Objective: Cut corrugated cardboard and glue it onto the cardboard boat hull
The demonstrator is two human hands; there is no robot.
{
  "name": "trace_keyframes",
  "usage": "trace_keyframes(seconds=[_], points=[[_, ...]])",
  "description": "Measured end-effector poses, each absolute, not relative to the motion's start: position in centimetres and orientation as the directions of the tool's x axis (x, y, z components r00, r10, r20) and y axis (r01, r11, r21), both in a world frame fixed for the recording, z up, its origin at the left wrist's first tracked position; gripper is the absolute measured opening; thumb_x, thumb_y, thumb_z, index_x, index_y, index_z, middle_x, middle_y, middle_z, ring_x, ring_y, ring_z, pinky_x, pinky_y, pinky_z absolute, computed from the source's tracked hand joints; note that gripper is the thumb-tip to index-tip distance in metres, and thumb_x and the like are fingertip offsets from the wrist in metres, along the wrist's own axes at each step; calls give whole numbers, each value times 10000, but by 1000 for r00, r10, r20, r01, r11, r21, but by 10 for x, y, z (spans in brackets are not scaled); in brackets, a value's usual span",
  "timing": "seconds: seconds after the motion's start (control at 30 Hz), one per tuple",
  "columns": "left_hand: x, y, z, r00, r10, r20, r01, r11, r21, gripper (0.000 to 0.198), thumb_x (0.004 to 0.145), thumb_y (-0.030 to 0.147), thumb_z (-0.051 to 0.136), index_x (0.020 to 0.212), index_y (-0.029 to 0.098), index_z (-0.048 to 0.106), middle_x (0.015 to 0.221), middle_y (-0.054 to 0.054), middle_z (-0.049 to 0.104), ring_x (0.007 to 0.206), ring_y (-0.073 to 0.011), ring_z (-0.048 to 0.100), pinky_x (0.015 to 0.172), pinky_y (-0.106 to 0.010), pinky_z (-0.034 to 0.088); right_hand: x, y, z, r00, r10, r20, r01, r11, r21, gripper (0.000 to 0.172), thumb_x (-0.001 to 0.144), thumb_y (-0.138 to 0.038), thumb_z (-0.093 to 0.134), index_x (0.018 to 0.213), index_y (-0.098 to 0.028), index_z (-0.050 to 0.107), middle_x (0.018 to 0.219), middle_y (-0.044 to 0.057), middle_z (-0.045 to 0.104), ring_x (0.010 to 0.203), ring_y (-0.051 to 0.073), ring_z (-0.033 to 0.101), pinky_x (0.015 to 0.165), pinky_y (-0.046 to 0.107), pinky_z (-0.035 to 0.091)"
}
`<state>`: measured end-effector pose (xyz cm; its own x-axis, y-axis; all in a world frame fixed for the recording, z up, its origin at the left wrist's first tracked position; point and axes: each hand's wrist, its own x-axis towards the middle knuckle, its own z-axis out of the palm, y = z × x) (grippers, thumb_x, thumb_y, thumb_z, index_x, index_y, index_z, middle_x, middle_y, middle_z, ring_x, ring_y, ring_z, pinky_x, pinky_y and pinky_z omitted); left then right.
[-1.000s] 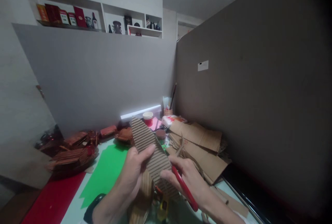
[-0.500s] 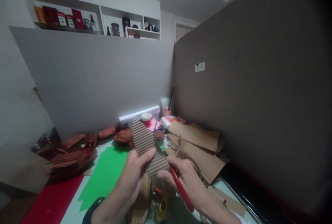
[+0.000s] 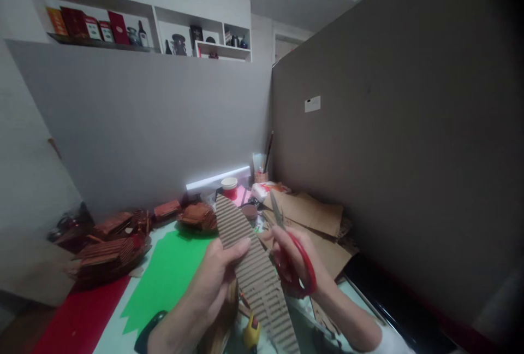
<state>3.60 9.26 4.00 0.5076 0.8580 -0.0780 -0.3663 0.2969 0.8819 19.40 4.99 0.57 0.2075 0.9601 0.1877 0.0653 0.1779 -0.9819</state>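
Observation:
A long strip of corrugated cardboard (image 3: 254, 266) with a curved, tapering end slants across the middle of the view. My left hand (image 3: 219, 277) grips it by its left edge, thumb lying over the ridges. To its right, my right hand (image 3: 297, 261) is closed round the red handles of a pair of scissors (image 3: 305, 266). The blades point up and away, apart from the cardboard's right edge. Under the strip, partly covered, lies a yellow box cutter (image 3: 251, 333).
Green sheets (image 3: 167, 272) and a red sheet (image 3: 82, 316) lie at the left, near stacks of reddish-brown corrugated pieces (image 3: 108, 255). Flat brown cardboard (image 3: 307, 214) is piled at the right. A paper cup (image 3: 229, 189) stands at the back, before grey partitions (image 3: 164, 119).
My right hand has come away from the cardboard, and the scissors now point upward with their blades showing. The strip is turned slightly, with more of its lower length in sight.

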Motion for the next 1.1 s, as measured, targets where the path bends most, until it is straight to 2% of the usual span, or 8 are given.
trace_keyframes(seconds=[0.1, 0.23, 0.33, 0.6, 0.8, 0.93, 1.03, 1.1], points=[[32, 99, 41, 466, 882, -71, -401, 282, 872, 179, 728, 195, 782, 883, 113, 747, 851, -91, 770, 734, -188, 699, 690, -269, 551, 200, 52, 6, 172, 964, 201, -16, 206, -978, 412, 900, -586, 514, 849, -179, 555, 567, -58, 473, 402, 84, 420, 407, 212, 350], [29, 107, 40, 403, 915, -38, -477, 245, 844, 95, 794, 200, 725, 842, 125, 759, 883, -95, 771, 856, -215, 705, 734, -261, 553, 200, 47, 8, 45, 966, 253, -66, 256, -964, 375, 796, -520, 690, 905, -170, 610, 739, -5, 588, 654, 133, 569, 641, 252, 465], [29, 112, 40, 356, 934, -19, -517, 214, 829, 107, 845, 183, 666, 843, 139, 764, 891, -90, 770, 893, -214, 701, 732, -252, 557, 199, 43, 13, 2, 976, 217, -100, 217, -971, 425, 744, -463, 757, 1029, -192, 596, 793, 3, 628, 666, 153, 590, 637, 280, 479], [14, 126, 56, 303, 952, -39, -537, 205, 818, 135, 781, 26, 643, 834, 104, 739, 820, -83, 755, 737, -168, 696, 698, -257, 579, 210, 51, 14, 241, 951, 194, -139, 232, -963, 476, 682, -388, 826, 1034, -183, 580, 771, -15, 612, 658, 141, 567, 582, 252, 459], [-6, 134, 71, 367, 930, 4, -510, 197, 837, 190, 768, 84, 666, 943, 113, 734, 910, -92, 742, 797, -177, 686, 715, -265, 570, 220, 59, 8, 477, 854, 208, -211, 341, -916, 554, 665, -413, 835, 1089, -214, 540, 764, -40, 593, 572, 117, 553, 522, 248, 464], [-24, 138, 79, 530, 846, 47, -292, 130, 947, 341, 690, 126, 775, 1023, 175, 718, 909, -54, 724, 756, -165, 666, 632, -227, 528, 227, 58, 15, 583, 786, 206, -248, 414, -876, 561, 652, -426, 833, 1089, -229, 542, 768, -47, 588, 546, 115, 553, 478, 237, 463], [-27, 139, 78, 759, 651, 20, 3, -34, 999, 433, 667, 123, 796, 1077, 230, 703, 730, 24, 684, 639, -118, 618, 578, -195, 467, 230, 57, 20, 621, 749, 231, -248, 467, -849, 530, 645, -411, 838, 1055, -219, 563, 756, -44, 592, 614, 126, 585, 525, 222, 476], [-21, 134, 75, 862, 505, -45, 96, -75, 993, 499, 669, 122, 783, 1138, 264, 686, 776, 25, 708, 712, -143, 642, 652, -230, 477, 229, 57, 21, 623, 742, 249, -245, 487, -838, 520, 641, -406, 841, 1040, -218, 567, 746, -43, 594, 639, 133, 595, 552, 222, 481]])
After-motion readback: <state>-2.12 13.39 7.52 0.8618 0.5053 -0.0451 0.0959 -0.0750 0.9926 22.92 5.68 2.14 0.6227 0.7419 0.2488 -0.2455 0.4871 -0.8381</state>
